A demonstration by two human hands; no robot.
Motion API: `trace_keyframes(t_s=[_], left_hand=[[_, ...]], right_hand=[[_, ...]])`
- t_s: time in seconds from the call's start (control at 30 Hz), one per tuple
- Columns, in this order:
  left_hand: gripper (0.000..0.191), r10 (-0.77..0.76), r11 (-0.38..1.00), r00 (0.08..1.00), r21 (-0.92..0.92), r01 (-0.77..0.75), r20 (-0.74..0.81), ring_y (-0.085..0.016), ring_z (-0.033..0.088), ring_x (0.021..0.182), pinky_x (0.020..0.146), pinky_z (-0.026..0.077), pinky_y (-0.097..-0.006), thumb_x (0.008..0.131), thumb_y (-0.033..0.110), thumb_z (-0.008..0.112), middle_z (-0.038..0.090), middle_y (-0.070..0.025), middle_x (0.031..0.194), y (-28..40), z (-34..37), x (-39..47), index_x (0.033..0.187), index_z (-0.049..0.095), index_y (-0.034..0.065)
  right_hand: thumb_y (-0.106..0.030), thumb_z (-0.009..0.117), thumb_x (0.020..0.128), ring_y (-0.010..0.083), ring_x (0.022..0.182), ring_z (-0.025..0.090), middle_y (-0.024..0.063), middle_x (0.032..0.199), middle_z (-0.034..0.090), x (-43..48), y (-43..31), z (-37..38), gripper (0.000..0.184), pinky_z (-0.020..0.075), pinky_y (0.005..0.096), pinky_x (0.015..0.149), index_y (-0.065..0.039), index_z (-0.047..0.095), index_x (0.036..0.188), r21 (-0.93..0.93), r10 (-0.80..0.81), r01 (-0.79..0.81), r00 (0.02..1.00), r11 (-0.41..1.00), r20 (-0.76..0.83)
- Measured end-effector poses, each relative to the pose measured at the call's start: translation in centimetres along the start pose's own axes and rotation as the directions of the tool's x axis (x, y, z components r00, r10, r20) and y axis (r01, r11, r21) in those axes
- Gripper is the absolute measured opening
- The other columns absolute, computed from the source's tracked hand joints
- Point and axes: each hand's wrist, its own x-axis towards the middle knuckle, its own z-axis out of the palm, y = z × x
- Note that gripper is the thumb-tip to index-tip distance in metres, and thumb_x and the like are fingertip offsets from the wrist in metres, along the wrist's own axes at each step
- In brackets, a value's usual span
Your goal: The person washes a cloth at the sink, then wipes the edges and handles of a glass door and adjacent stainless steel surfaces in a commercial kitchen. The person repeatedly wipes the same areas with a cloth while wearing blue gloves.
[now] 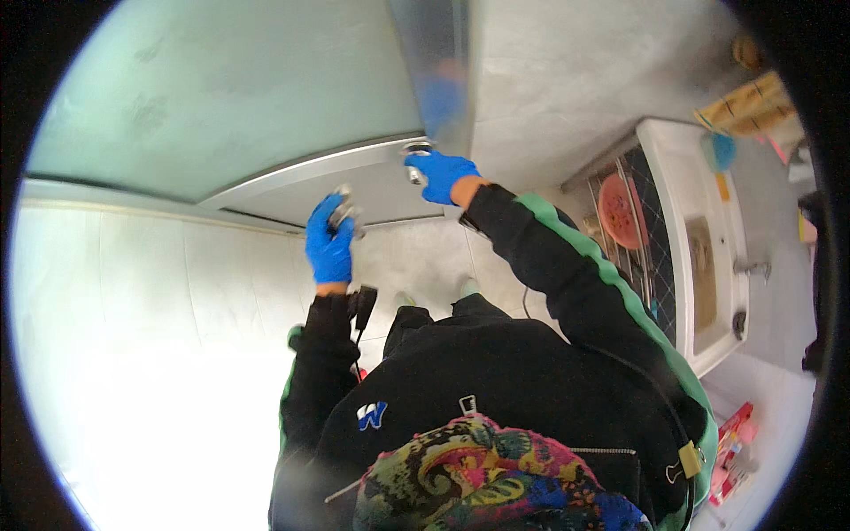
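Note:
My left hand (pixel 330 242), in a blue glove, grips a crumpled greyish object (pixel 343 214), blurred, perhaps a wad of cloth or steel wool. Farther right, my gloved right hand (pixel 438 176) is closed on the metal door handle (pixel 415 174) near the edge of a door with a frosted glass panel (pixel 265 86). The door's lower panel (pixel 312 192) lies between and behind my hands. My fingers hide part of the handle.
At the right stands a white sink (pixel 671 232) with a tap (pixel 754 267). Beside it a rack holds a pink basin (pixel 622 211). A yellow towel (pixel 750 106) hangs at upper right. Red and pink items (pixel 730 458) lie at lower right. A tiled wall (pixel 146 265) runs along the left.

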Motion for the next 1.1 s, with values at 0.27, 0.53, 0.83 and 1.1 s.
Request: trace_keyframes(t_s=[0.27,0.53,0.83,1.1], left_hand=[[0.026,0.367,0.771,0.785,0.309,-0.557,0.499,-0.029,0.061,0.084,0.074,0.050,-0.0345,0.082,0.017,0.054,0.062,-0.0131,0.097,-3.2,8.7,9.4,0.107,0.061,0.0128],[0.020,0.447,0.655,0.787,0.443,-0.612,0.425,-0.026,0.061,0.074,0.061,0.049,-0.0356,0.079,0.015,0.056,0.063,-0.0074,0.088,-8.3,4.2,10.5,0.098,0.063,0.0145],[0.016,-0.120,0.993,0.981,-0.033,0.117,-0.151,-0.025,0.062,0.075,0.067,0.050,-0.0324,0.086,0.013,0.050,0.064,-0.0100,0.090,-13.1,-11.6,14.1,0.091,0.063,0.0053],[0.025,0.271,0.870,0.940,0.365,-0.331,0.208,-0.027,0.059,0.083,0.071,0.048,-0.0374,0.080,0.016,0.059,0.060,-0.0112,0.094,-9.1,2.0,9.7,0.102,0.060,0.0075]], right_hand=[[-0.022,0.061,0.073,0.0353,0.086,0.059,0.0119,0.110,0.057,-2.4,-1.9,3.0,0.046,0.0500,0.0414,0.069,-0.020,0.048,0.117,0.066,0.140,-0.132,0.979,0.989,-0.150],[-0.020,0.057,0.076,0.0349,0.089,0.059,0.0121,0.110,0.055,-2.3,-2.4,2.6,0.045,0.0486,0.0398,0.072,-0.016,0.047,0.120,0.079,0.144,-0.130,0.970,0.988,-0.198],[-0.017,0.055,0.076,0.0335,0.089,0.059,0.0117,0.111,0.055,-2.0,-3.1,3.2,0.043,0.0488,0.0385,0.070,-0.016,0.049,0.119,0.040,0.202,-0.198,0.949,0.979,-0.244],[-0.019,0.058,0.073,0.0336,0.088,0.059,0.0102,0.110,0.056,-2.6,-3.1,3.1,0.048,0.0493,0.0383,0.069,-0.018,0.048,0.120,0.057,0.165,-0.154,0.944,0.986,-0.285]])
